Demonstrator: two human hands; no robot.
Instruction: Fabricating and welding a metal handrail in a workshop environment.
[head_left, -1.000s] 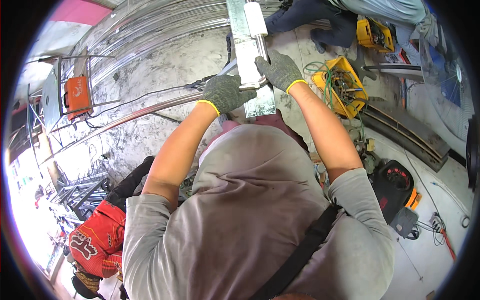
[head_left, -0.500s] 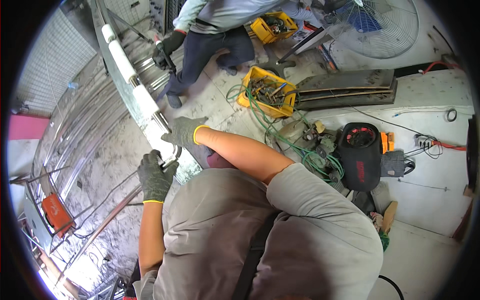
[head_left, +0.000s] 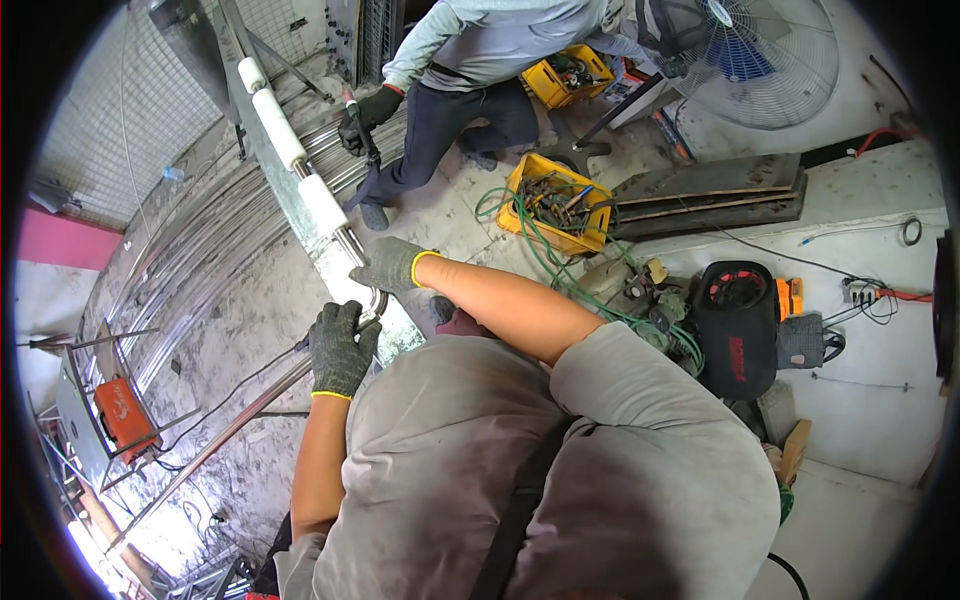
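Observation:
A shiny metal tube [head_left: 347, 243] with white wrapped sections [head_left: 322, 207] lies along a long, narrow metal beam [head_left: 403, 331] running from far left towards my waist. My right hand [head_left: 392, 265], in a grey glove with a yellow cuff, is closed over the tube near its close end. Just below that, the tube shows a shiny curved end [head_left: 378, 304]. My left hand [head_left: 342, 348], in a matching darker glove, is curled against this end, its fingertips partly hidden. Both palms face away from view.
A co-worker [head_left: 470, 90] crouches beyond, a gloved hand holding a torch-like tool [head_left: 362, 128]. Long metal bars [head_left: 215, 215] lie on the left floor near an orange machine [head_left: 126, 414]. A yellow crate [head_left: 560, 205], green hose [head_left: 540, 250], dark boards [head_left: 705, 195] and a fan [head_left: 755, 60] stand right.
The whole view has shifted, so the scene sits slightly farther right. Both my hands stay at the same end of the tube, and the co-worker keeps nearly the same pose.

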